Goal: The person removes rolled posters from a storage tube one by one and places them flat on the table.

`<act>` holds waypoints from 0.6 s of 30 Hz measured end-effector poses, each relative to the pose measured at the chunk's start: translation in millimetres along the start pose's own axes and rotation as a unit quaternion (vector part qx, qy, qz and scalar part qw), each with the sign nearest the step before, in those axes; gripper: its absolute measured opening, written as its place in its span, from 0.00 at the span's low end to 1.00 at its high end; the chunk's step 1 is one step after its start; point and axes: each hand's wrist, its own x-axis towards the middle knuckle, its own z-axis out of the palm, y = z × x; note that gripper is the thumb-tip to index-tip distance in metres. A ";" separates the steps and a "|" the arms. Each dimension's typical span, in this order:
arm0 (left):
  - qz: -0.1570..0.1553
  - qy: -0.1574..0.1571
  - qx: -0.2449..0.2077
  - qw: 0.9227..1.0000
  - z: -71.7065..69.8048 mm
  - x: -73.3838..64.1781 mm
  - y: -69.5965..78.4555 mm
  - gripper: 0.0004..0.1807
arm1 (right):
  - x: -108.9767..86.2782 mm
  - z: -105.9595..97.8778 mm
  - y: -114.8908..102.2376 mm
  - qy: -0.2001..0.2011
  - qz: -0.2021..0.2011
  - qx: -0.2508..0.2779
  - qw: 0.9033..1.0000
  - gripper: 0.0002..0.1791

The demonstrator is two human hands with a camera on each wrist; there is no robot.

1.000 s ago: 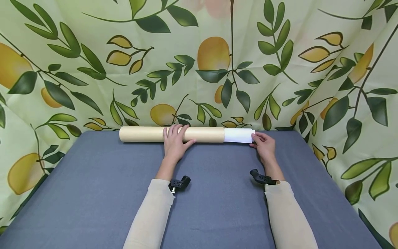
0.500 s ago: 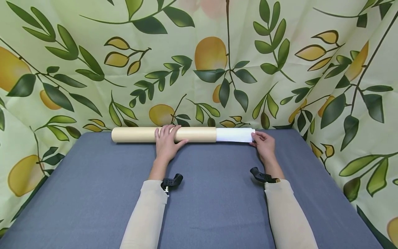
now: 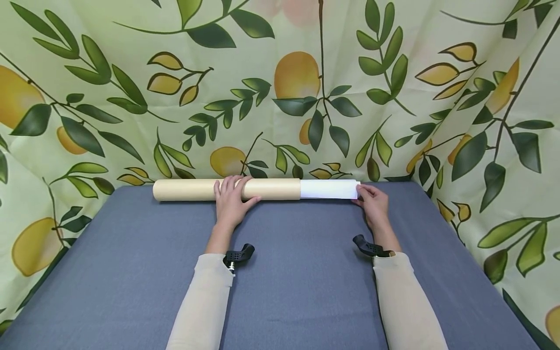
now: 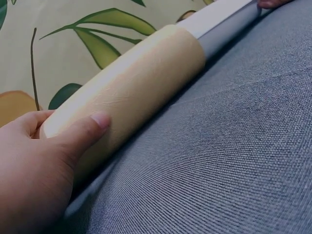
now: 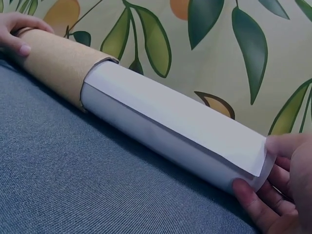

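Observation:
A tan cardboard tube (image 3: 275,189) lies sideways along the far edge of the table. My left hand (image 3: 229,201) grips it near its middle, fingers over the top and thumb on the near side, as the left wrist view shows on the tube (image 4: 146,73). Out of the tube's right end sticks a roll of white paper (image 3: 329,189); its other part is hidden inside. My right hand (image 3: 373,206) pinches the roll's outer end. In the right wrist view a loose long edge runs along the paper roll (image 5: 170,114), with thumb and fingers at its rim.
Blue-grey cloth covers the table (image 3: 297,282). Behind it and at both sides hangs a curtain (image 3: 245,63) printed with leaves and yellow fruit, close behind the tube. A black wrist mount (image 3: 239,253) sits on each forearm.
My left hand has moved left with the cardboard tube, so a longer stretch of white paper shows. The right hand has stayed almost in place, holding the paper's end.

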 end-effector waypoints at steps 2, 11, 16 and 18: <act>0.000 0.001 -0.001 1.000 0.0 0.1 0.5 0.38 | -0.8 -0.2 -0.3 -0.003 -0.004 0.010 1.000 0.21; -0.003 0.002 -0.002 1.000 -0.3 -2.0 3.8 0.37 | -1.9 -1.2 1.4 -0.015 -0.027 -0.004 1.000 0.23; -0.008 -0.003 0.000 1.000 -1.5 -3.0 4.3 0.37 | -0.7 0.3 3.1 -0.009 -0.027 -0.012 1.000 0.23; -0.011 -0.003 0.003 1.000 -1.7 -3.5 4.1 0.37 | -1.0 1.0 3.4 -0.007 -0.024 -0.016 1.000 0.23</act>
